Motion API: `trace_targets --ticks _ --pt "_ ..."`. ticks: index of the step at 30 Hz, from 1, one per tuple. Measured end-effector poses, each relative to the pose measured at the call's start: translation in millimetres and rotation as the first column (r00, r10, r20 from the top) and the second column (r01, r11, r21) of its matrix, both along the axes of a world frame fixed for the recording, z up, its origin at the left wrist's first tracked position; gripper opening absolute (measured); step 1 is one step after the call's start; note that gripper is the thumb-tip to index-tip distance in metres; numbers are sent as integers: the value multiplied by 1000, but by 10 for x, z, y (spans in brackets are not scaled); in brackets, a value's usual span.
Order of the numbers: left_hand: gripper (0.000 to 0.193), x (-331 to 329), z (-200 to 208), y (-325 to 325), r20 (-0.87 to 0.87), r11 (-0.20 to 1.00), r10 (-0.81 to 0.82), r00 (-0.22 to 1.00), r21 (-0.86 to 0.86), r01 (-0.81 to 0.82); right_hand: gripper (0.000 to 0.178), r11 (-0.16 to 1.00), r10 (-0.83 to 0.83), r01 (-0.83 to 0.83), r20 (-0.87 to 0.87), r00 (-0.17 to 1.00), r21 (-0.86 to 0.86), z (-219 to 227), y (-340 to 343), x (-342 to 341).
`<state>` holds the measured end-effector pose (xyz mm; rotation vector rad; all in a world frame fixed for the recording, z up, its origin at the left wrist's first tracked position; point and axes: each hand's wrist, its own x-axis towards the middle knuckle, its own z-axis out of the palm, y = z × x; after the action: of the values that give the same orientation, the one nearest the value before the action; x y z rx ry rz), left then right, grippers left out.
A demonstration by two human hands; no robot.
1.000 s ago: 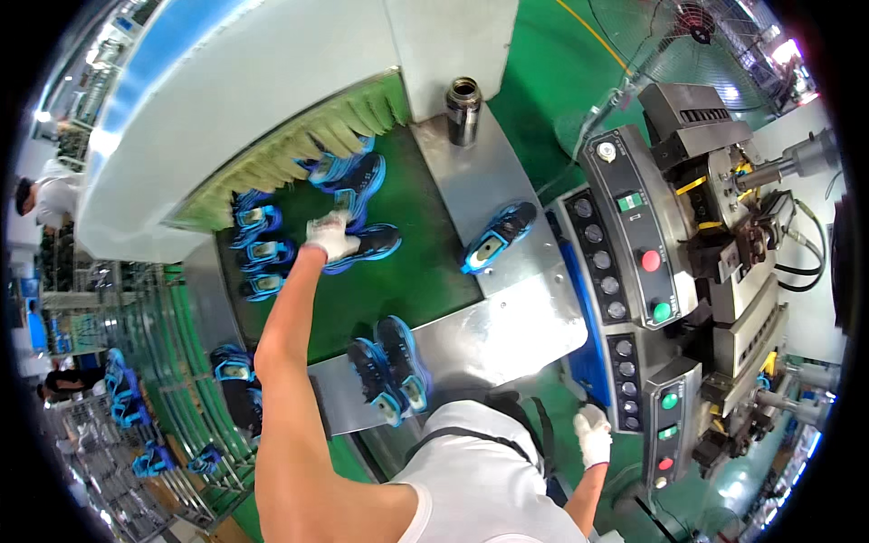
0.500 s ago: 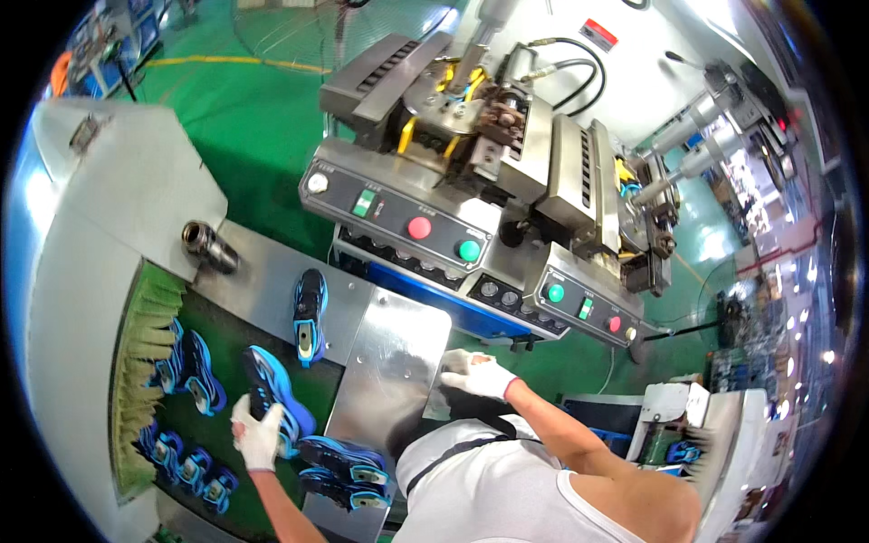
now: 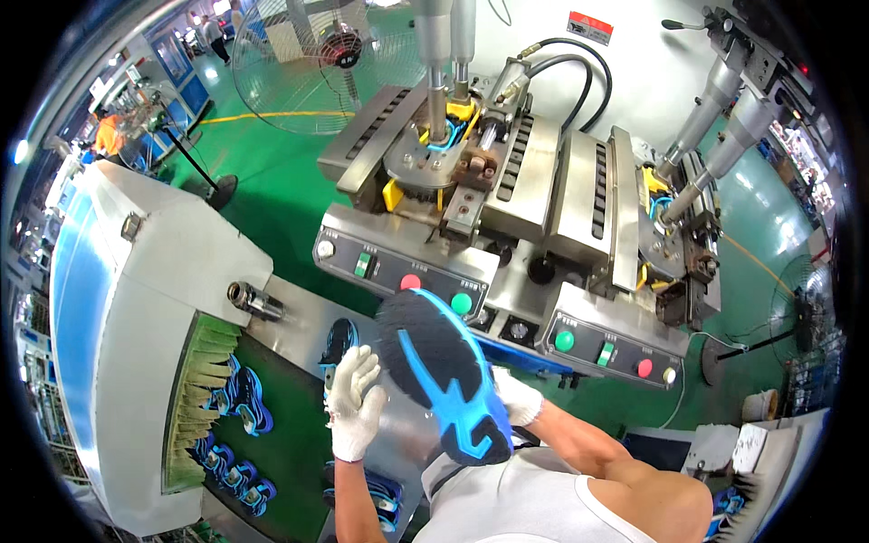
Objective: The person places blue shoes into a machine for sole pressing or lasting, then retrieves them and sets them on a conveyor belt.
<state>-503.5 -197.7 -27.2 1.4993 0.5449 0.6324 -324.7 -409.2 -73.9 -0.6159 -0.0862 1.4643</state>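
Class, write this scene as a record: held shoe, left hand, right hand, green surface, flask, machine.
Held shoe: blue and black, sole facing the camera
Left hand: white-gloved, open, beside the held shoe
Right hand: white-gloved, holding the shoe, fingers mostly hidden
Green surface: more shoes near bristles
Flask: uncapped, on metal ledge
Machine: panels with red and green buttons
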Motion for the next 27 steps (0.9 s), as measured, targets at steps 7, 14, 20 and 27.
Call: trace_targets --ticks 7,14,20,27 --pt "49 967 66 -70 -202 980 61 977 196 -21 62 954 -300 290 -305 904 -77 31 -715 1088" --pt "38 2378 785 538 -102 430 20 995 899 83 83 791 -508 456 23 861 408 811 -605 1551" --pt "39 3326 429 1195 -207 289 -142 968 927 241 106 774 -519 500 -64 853 389 802 -507 1592" --pt "43 4318 -155 1572 -423 351 -143 895 824 445 107 806 -555 553 -56 830 211 688 -508 1575"
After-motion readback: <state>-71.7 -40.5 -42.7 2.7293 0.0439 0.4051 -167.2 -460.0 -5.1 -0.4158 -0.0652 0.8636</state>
